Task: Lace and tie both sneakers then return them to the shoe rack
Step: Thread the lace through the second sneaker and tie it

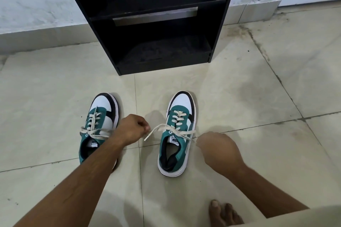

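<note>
Two green, white and black sneakers stand side by side on the tiled floor (230,88), toes pointing at the black shoe rack (153,24) beyond them. The left hand (132,128) has its fingers (145,125) curled in, pinching one end of the cream lace (160,129) just to the left of the right sneaker (177,134). The right hand (217,150) sits just right of that shoe, fingers curled under and pinching the lace's other end, which runs taut from the top eyelets. The shoe lies between the two hands. The left sneaker (99,121) stands just left of the left hand, partly behind the forearm, its lace crossed loosely over the tongue. A bare foot (224,214) rests on the floor below the right hand.
</note>
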